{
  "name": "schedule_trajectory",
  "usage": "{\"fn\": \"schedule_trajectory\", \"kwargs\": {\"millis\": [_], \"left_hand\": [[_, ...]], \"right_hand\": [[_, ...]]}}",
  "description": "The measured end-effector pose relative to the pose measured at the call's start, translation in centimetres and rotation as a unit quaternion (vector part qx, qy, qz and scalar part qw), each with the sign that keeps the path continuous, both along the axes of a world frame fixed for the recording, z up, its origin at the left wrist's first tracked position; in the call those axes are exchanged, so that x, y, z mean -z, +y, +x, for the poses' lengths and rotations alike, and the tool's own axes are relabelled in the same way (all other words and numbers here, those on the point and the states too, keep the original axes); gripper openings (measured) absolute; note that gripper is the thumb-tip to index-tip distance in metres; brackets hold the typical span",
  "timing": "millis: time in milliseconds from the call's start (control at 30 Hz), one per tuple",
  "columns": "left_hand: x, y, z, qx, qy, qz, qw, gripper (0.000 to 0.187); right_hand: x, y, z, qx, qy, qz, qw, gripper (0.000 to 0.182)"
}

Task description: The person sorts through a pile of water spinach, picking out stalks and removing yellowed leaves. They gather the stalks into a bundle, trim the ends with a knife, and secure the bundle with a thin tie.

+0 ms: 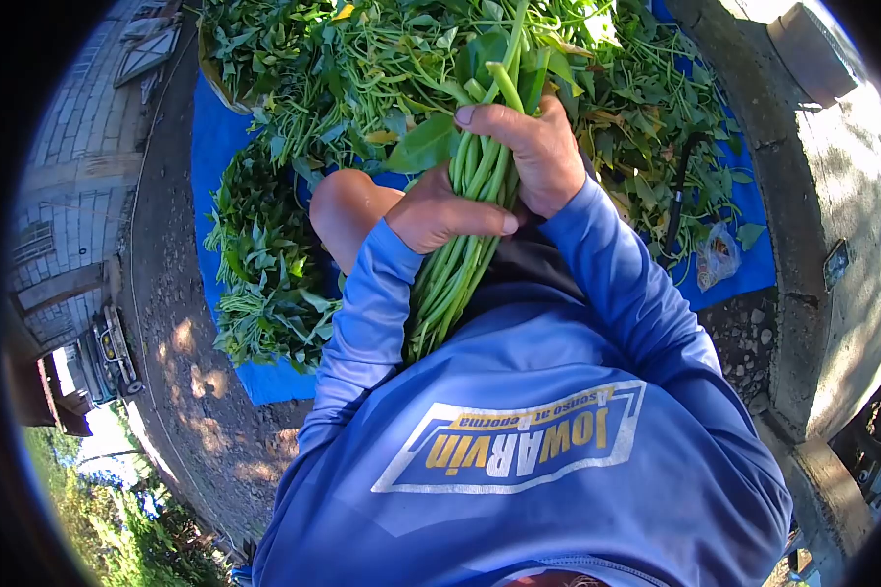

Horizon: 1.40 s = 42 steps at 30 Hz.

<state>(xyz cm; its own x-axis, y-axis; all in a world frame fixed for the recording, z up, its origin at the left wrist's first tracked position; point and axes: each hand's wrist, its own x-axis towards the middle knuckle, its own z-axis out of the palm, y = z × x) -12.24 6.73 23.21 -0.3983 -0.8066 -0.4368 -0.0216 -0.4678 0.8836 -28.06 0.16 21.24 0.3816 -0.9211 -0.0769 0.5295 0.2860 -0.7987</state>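
Note:
A thick bundle of long green leafy stems lies slantwise between my hands and in front of my shirt. My left hand is closed around its middle, thumb laid across the stems. Higher up, my right hand grips the same bundle, with its thumb pressed near a thick cut stem end. A broad leaf sticks out to the left of the bundle. Beyond my hands, a large heap of leafy green vines covers much of a blue tarp.
Bunched greens lie along the tarp's left side. At right are a dark-handled tool among the leaves and a clear plastic bag with something inside. A concrete ledge borders the right; a vehicle stands far left.

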Motion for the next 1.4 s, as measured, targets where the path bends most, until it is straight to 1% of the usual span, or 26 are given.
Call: {"fn": "schedule_trajectory", "kwargs": {"millis": [33,100,133,167,233,267,333,367,400,433,467,567,600,633,700,767,800,900,1000,1100,1133,1167,1233,1267,1367,1400], "left_hand": [[-0.1,-0.2,0.1,-0.025,0.010,0.011,1.000,0.060],[-0.4,0.6,-0.2,-0.067,0.032,0.049,0.996,0.055],[-2.1,0.7,-0.8,-0.063,0.042,0.055,0.996,0.051],[-1.9,0.6,-0.6,-0.061,0.041,0.056,0.996,0.051],[-1.3,0.2,0.3,-0.054,0.036,0.057,0.996,0.052],[-1.1,0.0,1.0,-0.048,0.039,0.053,0.997,0.055],[-1.4,-0.1,1.9,-0.076,0.072,0.057,0.993,0.056],[-1.5,0.0,2.3,-0.088,0.087,0.061,0.990,0.057],[-0.6,-0.1,3.2,-0.081,0.085,0.062,0.991,0.062],[-0.8,-0.2,3.3,-0.088,0.085,0.057,0.991,0.063],[-1.0,-0.2,3.3,-0.094,0.086,0.052,0.991,0.065],[-1.1,-0.2,3.4,-0.090,0.093,0.042,0.991,0.067],[-0.9,-0.4,3.8,-0.090,0.095,0.052,0.990,0.066],[-0.7,-0.3,4.1,-0.091,0.097,0.061,0.989,0.066],[-0.5,0.3,4.0,-0.130,0.108,0.060,0.984,0.066],[-0.8,0.1,3.9,-0.144,0.092,0.052,0.984,0.066],[-0.2,0.2,4.0,-0.163,0.119,0.051,0.978,0.063],[0.1,-0.1,5.1,-0.141,0.064,0.069,0.985,0.065],[0.1,-0.3,4.6,-0.155,0.062,0.061,0.984,0.057],[-1.0,-0.8,3.9,-0.176,-0.015,0.104,0.979,0.046],[-0.6,-1.0,3.7,-0.172,-0.009,0.082,0.982,0.045],[-0.3,-1.2,3.5,-0.167,-0.002,0.060,0.984,0.043],[-0.3,-1.1,3.1,-0.158,0.011,0.088,0.983,0.045],[0.3,-1.3,3.7,-0.133,0.019,0.083,0.988,0.047],[-0.7,-0.9,2.8,-0.137,0.117,0.064,0.982,0.050],[-0.4,-1.0,2.6,-0.126,0.139,0.063,0.980,0.054]], "right_hand": [[0.2,-0.6,-0.4,-0.037,0.023,-0.007,0.999,0.059],[0.4,-0.7,-2.7,-0.066,0.061,-0.030,0.996,0.067],[0.7,-0.8,-4.2,-0.080,0.081,-0.041,0.993,0.071],[2.1,-1.7,-6.0,-0.122,-0.008,-0.023,0.992,0.088],[1.4,-1.6,-8.0,-0.051,-0.065,0.062,0.995,0.067],[1.4,-1.5,-8.1,-0.025,0.028,0.043,0.998,0.058],[1.4,-0.4,-7.8,0.028,0.212,0.011,0.977,0.042],[1.2,0.5,-7.6,-0.028,0.186,-0.018,0.982,0.034],[0.5,1.2,-6.9,-0.070,0.199,-0.019,0.977,0.032],[-0.1,1.7,-5.8,-0.110,0.211,-0.019,0.971,0.031],[0.0,1.6,-4.7,-0.126,0.190,-0.031,0.973,0.031],[0.2,0.9,-2.6,-0.073,0.182,-0.036,0.980,0.033],[0.5,0.4,-2.4,-0.084,0.169,-0.038,0.981,0.035],[0.4,0.1,-2.4,-0.094,0.148,-0.033,0.984,0.033],[0.3,0.0,-2.0,-0.093,0.144,-0.019,0.985,0.030],[-0.2,0.7,-2.0,-0.076,0.122,0.015,0.990,0.029],[-0.4,1.0,-2.0,-0.066,0.111,0.031,0.991,0.029],[0.2,1.7,-2.2,-0.013,0.108,0.014,0.994,0.029],[0.0,2.6,-2.0,0.035,0.123,-0.026,0.991,0.028],[0.0,3.6,-1.2,0.134,0.127,-0.203,0.962,0.025],[0.3,2.8,-1.5,0.170,0.173,-0.361,0.900,0.023],[0.3,2.2,-1.5,0.163,0.205,-0.374,0.890,0.022],[-0.3,1.5,-1.5,0.150,0.270,-0.394,0.866,0.021],[0.5,1.3,-1.0,0.125,0.242,-0.269,0.924,0.024],[1.1,0.7,-0.7,0.128,0.281,-0.248,0.918,0.022],[1.0,0.7,-0.5,0.102,0.270,-0.191,0.938,0.021]]}}
